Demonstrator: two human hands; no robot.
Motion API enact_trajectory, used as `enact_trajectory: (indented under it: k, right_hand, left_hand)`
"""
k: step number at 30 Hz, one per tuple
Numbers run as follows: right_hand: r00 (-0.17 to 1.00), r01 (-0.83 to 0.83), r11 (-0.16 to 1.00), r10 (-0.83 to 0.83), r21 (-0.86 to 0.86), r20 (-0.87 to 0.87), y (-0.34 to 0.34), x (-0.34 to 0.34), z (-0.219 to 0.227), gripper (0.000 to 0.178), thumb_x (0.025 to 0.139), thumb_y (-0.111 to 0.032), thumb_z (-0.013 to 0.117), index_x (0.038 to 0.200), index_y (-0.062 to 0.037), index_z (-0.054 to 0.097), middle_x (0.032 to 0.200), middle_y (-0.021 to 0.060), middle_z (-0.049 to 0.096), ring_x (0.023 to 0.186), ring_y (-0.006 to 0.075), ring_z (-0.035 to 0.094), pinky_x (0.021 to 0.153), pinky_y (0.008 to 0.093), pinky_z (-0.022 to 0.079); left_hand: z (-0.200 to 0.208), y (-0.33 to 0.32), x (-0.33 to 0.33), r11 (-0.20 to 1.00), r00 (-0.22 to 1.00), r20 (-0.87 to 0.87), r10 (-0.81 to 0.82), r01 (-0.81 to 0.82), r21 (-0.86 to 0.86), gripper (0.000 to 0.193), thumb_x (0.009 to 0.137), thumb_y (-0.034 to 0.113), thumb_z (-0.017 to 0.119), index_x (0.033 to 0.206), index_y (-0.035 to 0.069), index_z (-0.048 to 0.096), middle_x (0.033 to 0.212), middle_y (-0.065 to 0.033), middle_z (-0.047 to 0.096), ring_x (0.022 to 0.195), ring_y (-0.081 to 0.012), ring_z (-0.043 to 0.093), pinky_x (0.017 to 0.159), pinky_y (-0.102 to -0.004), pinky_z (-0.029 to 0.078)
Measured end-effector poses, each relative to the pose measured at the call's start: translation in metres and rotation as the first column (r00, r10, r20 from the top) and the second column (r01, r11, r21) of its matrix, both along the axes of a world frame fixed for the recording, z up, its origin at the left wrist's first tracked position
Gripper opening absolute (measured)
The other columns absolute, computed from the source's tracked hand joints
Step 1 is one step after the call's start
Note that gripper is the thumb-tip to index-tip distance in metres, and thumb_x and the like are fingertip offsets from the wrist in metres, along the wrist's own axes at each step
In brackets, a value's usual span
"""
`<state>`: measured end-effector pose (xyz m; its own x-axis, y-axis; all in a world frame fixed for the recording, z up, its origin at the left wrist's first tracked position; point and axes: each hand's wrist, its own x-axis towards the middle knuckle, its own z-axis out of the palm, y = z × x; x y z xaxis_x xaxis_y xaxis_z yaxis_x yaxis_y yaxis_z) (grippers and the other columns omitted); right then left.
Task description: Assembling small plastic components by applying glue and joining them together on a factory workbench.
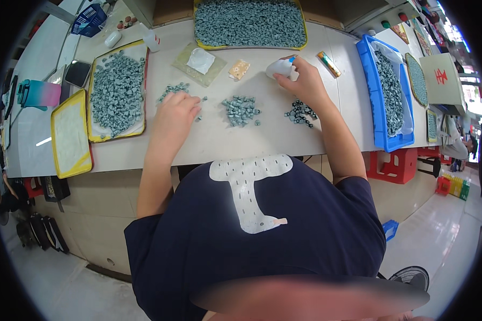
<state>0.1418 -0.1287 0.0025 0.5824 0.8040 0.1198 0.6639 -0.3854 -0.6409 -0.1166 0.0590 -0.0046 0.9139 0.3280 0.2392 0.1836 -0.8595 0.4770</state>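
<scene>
My left hand (181,109) rests on the table at a small pile of grey-green stone pieces (175,90), its fingers bent down and close together; their tips are hidden, so what they hold does not show. In my right hand (307,80) is a small white plastic bottle (278,68) with a blue tip, tilted just above the table. Between the hands lies a middle pile of the same stones (241,109). Darker, shinier pieces (300,113) are heaped under my right wrist.
Stone-filled trays stand at the back (199,40), at left (144,91) and in a blue crate (377,107) at right. A bag with white paste (198,60), a patterned packet (239,69) and a lighter-like tube (329,64) lie behind the piles. An empty yellow-edged tray (69,136) sits front left.
</scene>
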Motion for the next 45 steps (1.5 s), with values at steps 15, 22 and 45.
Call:
enact_trajectory:
  k: [15, 22, 45]
  right_hand:
    - [0.902, 0.008, 0.955, 0.120, 0.296, -0.415, -0.012, -0.024, 0.006, 0.040, 0.089, -0.019, 0.066, 0.121, 0.0005, 0.050, 0.105, 0.0090, 0.060, 0.096, 0.0141, 0.060, 0.085, 0.0266, 0.047]
    - [0.986, -0.064, 0.977, 0.094, 0.205, -0.140, -0.008, -0.049, 0.003, 0.043, 0.087, -0.022, 0.068, 0.123, -0.0023, 0.052, 0.103, 0.0076, 0.061, 0.093, 0.0144, 0.059, 0.082, 0.0269, 0.047]
    - [0.835, -0.214, 0.967, 0.106, 0.142, 0.539, 0.025, -0.067, 0.008, 0.038, 0.067, -0.011, 0.076, 0.104, -0.0116, 0.067, 0.090, 0.0014, 0.065, 0.084, 0.0192, 0.059, 0.078, 0.0320, 0.038]
  left_hand:
    - [-0.012, -0.029, 0.027, 0.925, 0.983, 0.027, 0.183, -0.163, -0.343, 0.019, 0.078, 0.003, 0.068, 0.095, 0.000, 0.062, 0.087, -0.0071, 0.063, 0.075, -0.0216, 0.060, 0.070, -0.0310, 0.048]
    - [-0.027, -0.042, 0.031, 0.324, 0.946, 0.225, 0.232, 0.143, -0.935, 0.016, 0.086, 0.003, 0.065, 0.101, -0.003, 0.061, 0.090, -0.0069, 0.067, 0.082, -0.0119, 0.061, 0.075, -0.0238, 0.049]
    - [-0.069, -0.005, 0.021, 0.068, 0.904, 0.195, 0.381, 0.182, -0.981, 0.018, 0.087, 0.006, 0.066, 0.102, -0.003, 0.062, 0.087, -0.0038, 0.064, 0.077, -0.0075, 0.054, 0.073, -0.0206, 0.045]
